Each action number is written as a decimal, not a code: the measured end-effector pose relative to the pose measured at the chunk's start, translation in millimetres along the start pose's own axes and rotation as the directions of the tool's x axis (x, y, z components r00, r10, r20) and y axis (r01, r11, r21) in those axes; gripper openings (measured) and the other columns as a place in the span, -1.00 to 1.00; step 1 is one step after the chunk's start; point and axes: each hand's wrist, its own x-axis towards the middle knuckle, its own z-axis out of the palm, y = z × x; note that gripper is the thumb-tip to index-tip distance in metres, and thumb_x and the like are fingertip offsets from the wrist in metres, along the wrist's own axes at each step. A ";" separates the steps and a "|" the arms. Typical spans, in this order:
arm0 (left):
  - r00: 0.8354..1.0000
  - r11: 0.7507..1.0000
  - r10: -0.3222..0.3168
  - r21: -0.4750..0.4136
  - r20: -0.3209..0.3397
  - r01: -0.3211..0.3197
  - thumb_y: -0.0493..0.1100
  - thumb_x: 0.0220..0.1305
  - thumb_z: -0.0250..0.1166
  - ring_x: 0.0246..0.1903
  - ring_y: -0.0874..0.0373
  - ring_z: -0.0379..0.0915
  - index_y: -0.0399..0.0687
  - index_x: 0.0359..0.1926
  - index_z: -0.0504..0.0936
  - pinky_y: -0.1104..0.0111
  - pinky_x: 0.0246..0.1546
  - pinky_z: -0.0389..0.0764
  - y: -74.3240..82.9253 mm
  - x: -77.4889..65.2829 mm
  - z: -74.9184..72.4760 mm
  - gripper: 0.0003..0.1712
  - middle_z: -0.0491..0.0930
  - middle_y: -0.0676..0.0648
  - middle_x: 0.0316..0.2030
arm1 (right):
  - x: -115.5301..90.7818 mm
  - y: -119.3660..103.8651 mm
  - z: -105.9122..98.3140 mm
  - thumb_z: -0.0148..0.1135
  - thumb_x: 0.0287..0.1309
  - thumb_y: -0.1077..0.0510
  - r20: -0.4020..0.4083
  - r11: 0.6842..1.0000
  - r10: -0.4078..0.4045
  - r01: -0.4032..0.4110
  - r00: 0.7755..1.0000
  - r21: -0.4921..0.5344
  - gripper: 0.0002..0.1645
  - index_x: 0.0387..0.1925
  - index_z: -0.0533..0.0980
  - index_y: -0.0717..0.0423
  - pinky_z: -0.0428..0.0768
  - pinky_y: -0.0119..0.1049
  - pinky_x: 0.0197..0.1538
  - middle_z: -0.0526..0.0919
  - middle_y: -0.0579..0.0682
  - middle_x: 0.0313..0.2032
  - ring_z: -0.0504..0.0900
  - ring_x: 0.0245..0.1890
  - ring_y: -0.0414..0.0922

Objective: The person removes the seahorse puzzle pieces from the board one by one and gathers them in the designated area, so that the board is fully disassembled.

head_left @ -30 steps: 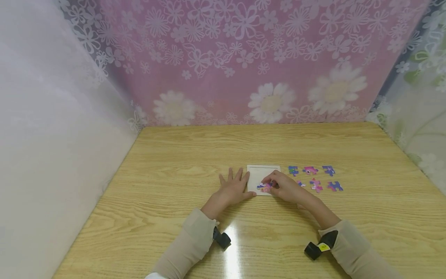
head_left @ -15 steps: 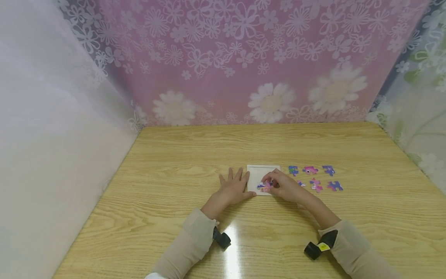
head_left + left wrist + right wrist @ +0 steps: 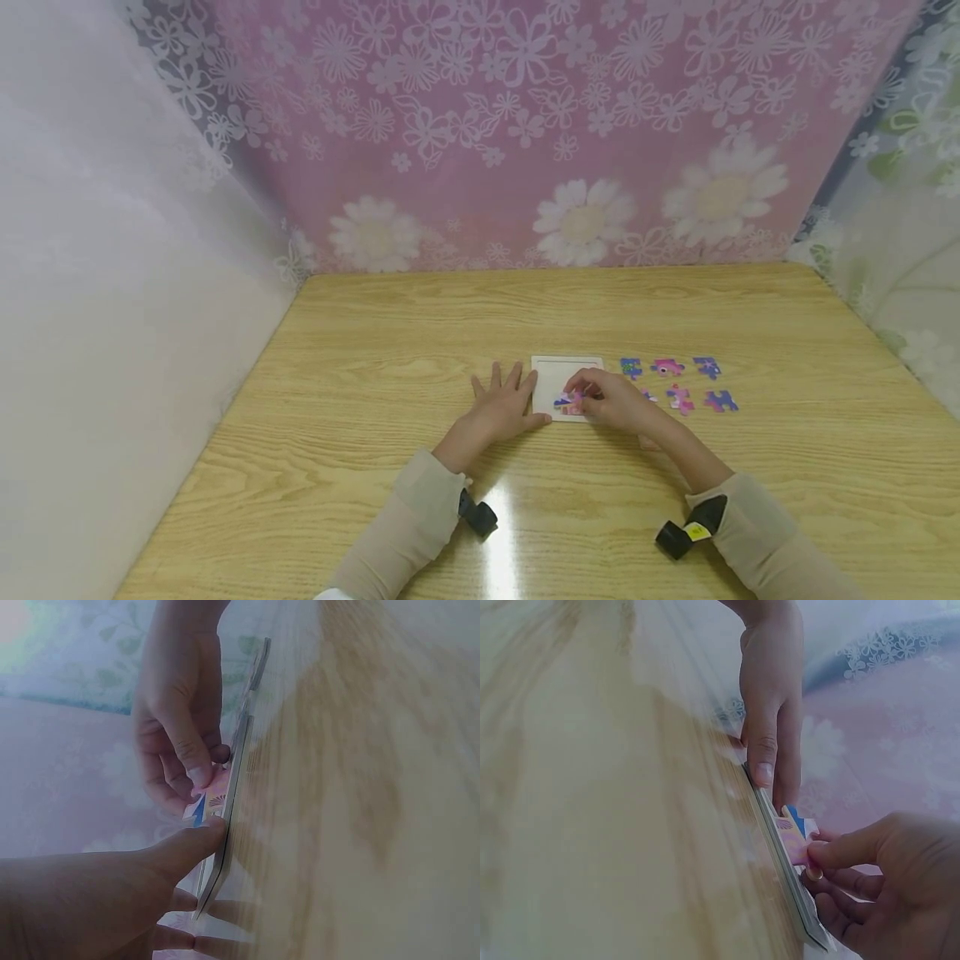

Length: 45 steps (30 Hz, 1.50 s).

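A white square puzzle tray (image 3: 551, 371) lies on the table in the head view. My left hand (image 3: 501, 410) rests at its left side with fingers spread, the thumb on the tray's near left corner. Over the tray's near right part, my right hand (image 3: 617, 402) pinches a pink, blue and white puzzle piece (image 3: 568, 403) between thumb and fingers. The right wrist view shows this puzzle piece (image 3: 793, 838) tilted up from the tray. Part of the piece is hidden behind the fingers.
Several loose puzzle pieces (image 3: 681, 399) lie in two rows right of the tray, one partly covered by the right hand. Another reddish piece (image 3: 648, 443) shows partly under the right forearm. A pink flowered curtain (image 3: 480, 167) hangs behind the wooden table (image 3: 405, 333).
The right hand and the pinched puzzle piece have shifted only very slightly over the tray. My left hand has stayed in place.
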 end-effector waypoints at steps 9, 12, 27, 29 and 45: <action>1.000 1.000 -0.004 0.013 0.009 0.003 0.36 0.22 -0.04 0.31 -0.31 -0.36 0.01 0.43 -0.02 -0.29 0.10 -0.15 1.4 0.5 0.1 -0.10 -0.15 -0.18 0.39 | -3.3 -5.0 -13.7 0.13 0.17 0.34 0.043 0.998 0.017 -0.019 0.999 0.064 -0.79 -0.15 0.50 0.11 0.49 -0.10 -0.20 0.52 0.04 -0.22 0.51 -0.24 0.00; 1.000 1.000 -0.004 0.018 0.009 0.003 0.36 0.23 -0.05 0.31 -0.31 -0.36 0.01 0.43 -0.02 -0.29 0.10 -0.15 1.0 1.1 0.6 -0.10 -0.15 -0.18 0.39 | -5.4 -7.1 -21.9 0.13 0.20 0.30 0.042 0.998 0.004 -0.007 0.999 0.068 -0.81 -0.14 0.50 0.12 0.48 -0.12 -0.20 0.52 0.03 -0.23 0.51 -0.25 -0.01; 1.000 1.000 0.001 -0.002 0.017 0.000 0.35 0.24 -0.04 0.31 -0.30 -0.38 0.01 0.43 -0.05 -0.29 0.10 -0.17 -0.1 0.1 0.0 -0.10 -0.17 -0.18 0.39 | -35.9 -0.4 -62.1 0.13 0.24 0.19 -0.001 0.999 -0.034 0.034 0.999 0.015 -0.79 -0.11 0.51 0.15 0.52 -0.22 -0.29 0.54 -0.02 -0.25 0.53 -0.28 -0.05; 1.000 1.000 0.002 0.002 0.018 -0.002 0.35 0.24 -0.04 0.31 -0.30 -0.38 0.02 0.43 -0.05 -0.29 0.10 -0.17 -0.2 0.5 0.2 -0.10 -0.17 -0.18 0.39 | -41.1 1.7 -66.5 0.12 0.23 0.22 -0.008 1.000 -0.027 0.028 1.000 0.010 -0.80 -0.11 0.51 0.17 0.53 -0.20 -0.31 0.54 -0.01 -0.27 0.54 -0.30 -0.04; 1.000 1.000 -0.007 0.006 0.021 0.007 0.36 0.23 -0.04 0.31 -0.29 -0.37 0.04 0.43 -0.05 -0.28 0.11 -0.16 0.2 1.4 -0.2 -0.10 -0.16 -0.17 0.40 | -78.6 24.6 -88.4 0.12 0.21 0.30 -0.064 0.998 -0.003 -0.001 0.998 -0.060 -0.80 -0.12 0.51 0.22 0.52 -0.34 -0.30 0.55 0.02 -0.25 0.53 -0.32 -0.18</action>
